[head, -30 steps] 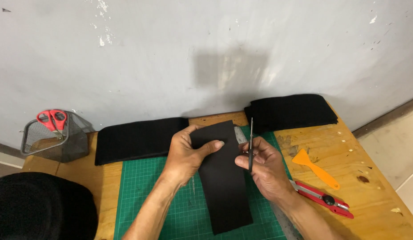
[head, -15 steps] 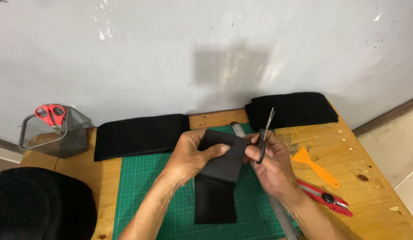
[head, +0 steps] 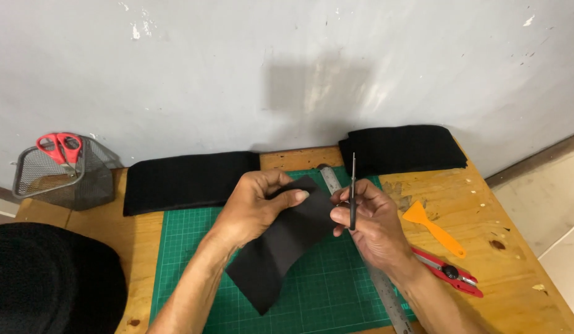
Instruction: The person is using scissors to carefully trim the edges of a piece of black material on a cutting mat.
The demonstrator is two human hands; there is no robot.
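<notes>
— Two hands, both busy over the green gridded cutting mat (head: 194, 247). Your left hand (head: 256, 207) has its fingers curled round the upper end of a black strip of soft sheet material (head: 277, 253), thumb pressed flat on top, so the strip is pinched firmly.

— And my right?

— Your right hand (head: 370, 222) is closed round a thin dark tool with a narrow metal tip (head: 352, 179), held upright with the tip pointing towards the wall. Its fingertips also touch the strip's right edge. What kind of tool it is, I cannot tell.

— Where does the strip lie?

— Lifted at your hands, bent in the middle, its lower end trailing down to the mat towards you.

— What sits around me?

— A steel ruler (head: 386, 294) runs under your right wrist along the mat's right side. Just right of it on the wooden table (head: 522, 260) lie an orange plastic scraper (head: 432, 227) and a red utility knife (head: 450, 273). Two folded black fabric pieces rest against the wall, one at the left (head: 188, 179), one at the right (head: 401, 148). Far left, a wire mesh basket (head: 64, 179) holds red-handled scissors (head: 59, 146).
</notes>
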